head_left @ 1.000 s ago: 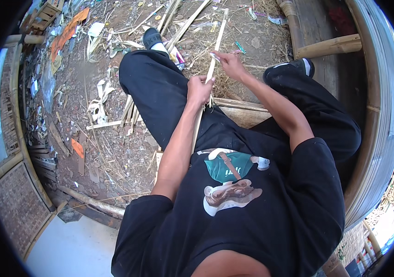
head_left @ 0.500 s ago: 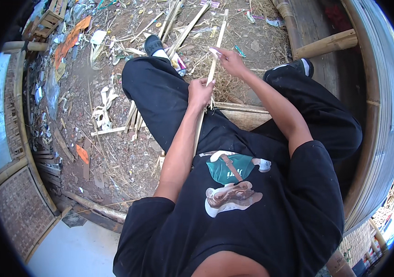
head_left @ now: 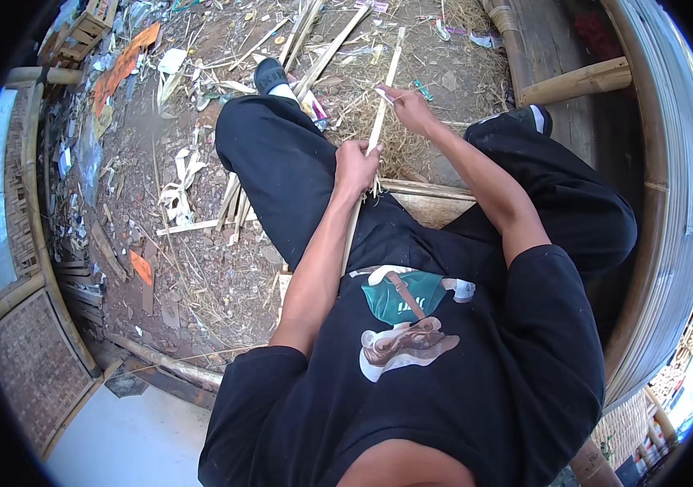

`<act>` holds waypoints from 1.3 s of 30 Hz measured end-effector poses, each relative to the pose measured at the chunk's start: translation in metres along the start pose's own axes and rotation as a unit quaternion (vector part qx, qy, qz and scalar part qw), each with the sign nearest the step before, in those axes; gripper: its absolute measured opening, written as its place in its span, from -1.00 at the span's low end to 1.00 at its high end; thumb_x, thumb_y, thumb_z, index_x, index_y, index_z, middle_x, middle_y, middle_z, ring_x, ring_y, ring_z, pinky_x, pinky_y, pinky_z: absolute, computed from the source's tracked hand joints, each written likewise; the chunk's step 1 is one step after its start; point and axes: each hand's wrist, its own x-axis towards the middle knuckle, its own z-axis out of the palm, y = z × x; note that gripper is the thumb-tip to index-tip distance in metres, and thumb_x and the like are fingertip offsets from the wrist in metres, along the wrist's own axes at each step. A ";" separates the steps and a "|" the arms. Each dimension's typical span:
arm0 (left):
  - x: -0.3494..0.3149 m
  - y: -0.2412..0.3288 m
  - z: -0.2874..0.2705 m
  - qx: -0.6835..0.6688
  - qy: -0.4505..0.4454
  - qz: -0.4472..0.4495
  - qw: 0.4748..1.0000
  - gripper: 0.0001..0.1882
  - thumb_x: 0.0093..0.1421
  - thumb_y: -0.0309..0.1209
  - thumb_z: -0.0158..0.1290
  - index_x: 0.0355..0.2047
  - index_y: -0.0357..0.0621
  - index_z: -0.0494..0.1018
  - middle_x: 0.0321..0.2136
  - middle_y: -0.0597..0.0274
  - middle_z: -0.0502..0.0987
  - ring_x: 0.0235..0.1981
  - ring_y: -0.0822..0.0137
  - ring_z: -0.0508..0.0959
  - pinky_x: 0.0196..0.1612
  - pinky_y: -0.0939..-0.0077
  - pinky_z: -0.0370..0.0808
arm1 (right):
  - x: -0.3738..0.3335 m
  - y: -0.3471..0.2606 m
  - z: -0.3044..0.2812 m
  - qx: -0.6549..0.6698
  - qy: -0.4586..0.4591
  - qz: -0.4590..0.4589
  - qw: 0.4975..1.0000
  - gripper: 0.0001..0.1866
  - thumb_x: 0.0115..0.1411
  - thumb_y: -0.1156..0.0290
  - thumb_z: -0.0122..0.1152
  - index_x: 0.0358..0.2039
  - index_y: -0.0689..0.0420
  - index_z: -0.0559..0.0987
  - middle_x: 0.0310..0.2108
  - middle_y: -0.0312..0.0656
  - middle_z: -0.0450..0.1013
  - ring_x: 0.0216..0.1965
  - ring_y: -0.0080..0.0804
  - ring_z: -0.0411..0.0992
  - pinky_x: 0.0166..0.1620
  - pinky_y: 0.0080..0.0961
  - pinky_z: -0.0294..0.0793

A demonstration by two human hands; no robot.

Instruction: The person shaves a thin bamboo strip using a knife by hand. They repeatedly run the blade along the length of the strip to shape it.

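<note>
Two bare hands were on or near one long, pale bamboo strip (head_left: 378, 123), the landmark I steered my eyes by from my remote seat. The strip slanted across the lap, its far part reaching out over the littered ground (head_left: 224, 321). I saw the left hand (head_left: 355, 167) clasped around the strip partway along, thumb pressed to its edge. Frayed shavings (head_left: 376, 188) hung at the strip just below that hand. The right hand (head_left: 411, 110) was just right of the strip's far part, fingers bent and pinching a small white piece (head_left: 385, 96); I could not tell whether this was a blade or whether it touched the strip. Right of the strip's middle, I made out a wooden beam (head_left: 431, 204) between the black trouser legs (head_left: 561, 178). Left of the far end, split bamboo lengths (head_left: 332, 53) lay near a slide sandal (head_left: 269, 75). Well left of the strip were white ribbon-like scraps (head_left: 180, 195) and, farther out, an orange sheet (head_left: 123, 69).
</note>
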 end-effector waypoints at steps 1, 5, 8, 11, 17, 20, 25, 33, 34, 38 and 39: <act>0.000 0.000 0.001 -0.001 -0.001 -0.002 1.000 -0.70 0.15 -0.27 0.14 -0.34 -0.35 0.57 -0.79 0.22 0.43 -0.80 0.47 0.42 -0.69 0.46 0.32 | 0.000 0.004 0.000 0.005 -0.011 -0.003 1.000 -0.51 0.21 0.57 -0.17 0.11 -0.13 0.45 0.05 -0.16 0.43 -0.03 -0.25 0.47 0.02 -0.45 0.41; -0.002 0.001 0.001 -0.012 -0.006 -0.021 1.000 -0.68 0.15 -0.27 0.15 -0.32 -0.38 0.56 -0.79 0.21 0.43 -0.82 0.45 0.41 -0.69 0.45 0.33 | -0.004 0.007 0.002 0.024 -0.025 0.000 0.999 -0.53 0.25 0.53 -0.15 0.13 -0.16 0.44 0.01 -0.24 0.49 -0.29 -0.53 0.49 -0.19 -0.53 0.46; 0.003 0.000 0.002 -0.034 -0.019 -0.028 0.999 -0.68 0.16 -0.28 0.14 -0.32 -0.39 0.56 -0.80 0.25 0.41 -0.83 0.48 0.39 -0.72 0.47 0.30 | -0.011 0.000 -0.001 0.063 -0.021 0.033 0.997 -0.54 0.26 0.51 -0.13 0.13 -0.17 0.44 -0.10 -0.32 0.54 -0.51 -0.66 0.35 -0.40 -0.57 0.41; 0.000 0.003 0.003 -0.050 -0.029 -0.037 0.998 -0.67 0.18 -0.28 0.13 -0.30 -0.39 0.56 -0.81 0.27 0.39 -0.85 0.50 0.37 -0.74 0.49 0.30 | -0.010 0.004 -0.002 0.140 0.008 -0.001 0.990 -0.56 0.28 0.48 -0.12 0.12 -0.20 0.45 -0.23 -0.39 0.55 -0.63 -0.71 0.22 -0.53 -0.58 0.33; 0.002 -0.001 0.000 -0.025 -0.018 -0.018 0.999 -0.68 0.18 -0.26 0.12 -0.29 -0.36 0.56 -0.82 0.28 0.38 -0.84 0.47 0.40 -0.72 0.48 0.32 | -0.006 -0.024 -0.015 0.014 -0.041 0.080 0.996 -0.62 0.25 0.35 -0.02 0.08 0.05 0.46 -0.12 -0.02 0.51 -0.09 -0.13 0.49 0.05 -0.35 0.38; 0.003 -0.001 0.003 -0.011 -0.015 -0.010 1.000 -0.68 0.18 -0.27 0.12 -0.28 -0.34 0.57 -0.82 0.27 0.39 -0.84 0.46 0.42 -0.71 0.47 0.33 | 0.000 -0.041 -0.029 -0.014 -0.071 0.121 0.990 -0.64 0.21 0.27 0.06 0.01 0.04 0.52 -0.27 0.02 0.54 -0.20 -0.03 0.52 -0.03 -0.26 0.43; 0.001 0.004 0.004 0.005 -0.009 -0.006 1.000 -0.68 0.17 -0.27 0.12 -0.30 -0.36 0.56 -0.85 0.24 0.38 -0.85 0.42 0.43 -0.69 0.45 0.36 | 0.007 -0.034 -0.015 -0.084 0.038 0.020 0.996 -0.72 0.17 0.27 0.12 -0.16 0.12 0.59 -0.39 0.09 0.53 -0.28 0.01 0.52 -0.14 -0.16 0.47; 0.003 -0.003 0.005 0.015 0.000 -0.004 1.000 -0.68 0.17 -0.26 0.12 -0.32 -0.36 0.57 -0.85 0.20 0.40 -0.83 0.39 0.47 -0.68 0.44 0.39 | 0.004 -0.028 0.001 0.004 0.099 0.023 0.995 -0.81 0.15 0.37 0.14 -0.36 0.22 0.61 -0.43 0.14 0.51 -0.33 0.04 0.52 -0.19 -0.17 0.48; 0.000 0.002 0.003 0.014 -0.003 -0.005 1.000 -0.68 0.17 -0.27 0.12 -0.32 -0.36 0.57 -0.84 0.18 0.41 -0.82 0.38 0.48 -0.67 0.44 0.40 | 0.004 -0.026 0.000 -0.001 0.104 -0.003 0.995 -0.81 0.15 0.39 0.13 -0.34 0.22 0.61 -0.43 0.13 0.52 -0.33 0.02 0.52 -0.20 -0.18 0.49; -0.002 0.004 0.004 0.012 0.005 -0.006 1.000 -0.72 0.14 -0.31 0.12 -0.38 -0.38 0.56 -0.78 0.04 0.46 -0.77 0.29 0.49 -0.58 0.36 0.41 | -0.001 -0.023 0.000 -0.003 0.127 -0.068 0.990 -0.81 0.14 0.43 0.12 -0.29 0.23 0.62 -0.42 0.12 0.53 -0.33 -0.02 0.54 -0.20 -0.22 0.50; -0.002 0.004 0.004 0.012 0.005 -0.007 1.000 -0.72 0.14 -0.31 0.12 -0.38 -0.38 0.56 -0.78 0.04 0.46 -0.77 0.29 0.49 -0.58 0.36 0.41 | -0.003 -0.023 0.000 -0.003 0.126 -0.067 0.990 -0.81 0.14 0.43 0.12 -0.29 0.23 0.62 -0.42 0.12 0.53 -0.33 -0.02 0.54 -0.20 -0.22 0.50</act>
